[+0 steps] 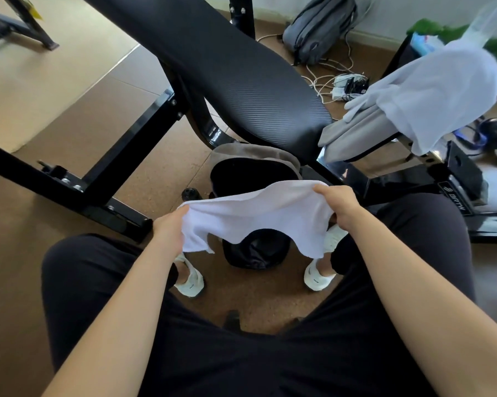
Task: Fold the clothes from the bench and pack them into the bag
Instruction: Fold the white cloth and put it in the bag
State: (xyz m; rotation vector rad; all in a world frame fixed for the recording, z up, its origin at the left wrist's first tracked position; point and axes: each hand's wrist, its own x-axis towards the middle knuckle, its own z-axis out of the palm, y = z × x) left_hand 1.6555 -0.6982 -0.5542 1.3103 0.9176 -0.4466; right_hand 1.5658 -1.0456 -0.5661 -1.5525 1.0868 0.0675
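A small white towel [258,216] hangs stretched between both hands above the floor. My left hand [169,230] grips its left edge and my right hand [339,204] grips its upper right edge. Right beneath it sits the open bag [250,170], black inside with a grey-brown rim; part of its mouth is hidden by the towel. The black padded bench [227,70] runs from upper middle toward the right. On its right end lie a grey garment [353,136] and a white garment [430,96], the white one draped partly over the grey.
The bench's black steel frame [144,130] crosses the floor at left. A grey backpack [319,27] and a tangle of white cables with a power strip [347,84] lie behind the bench. My knees in black trousers flank the bag. Dark gear [496,138] sits far right.
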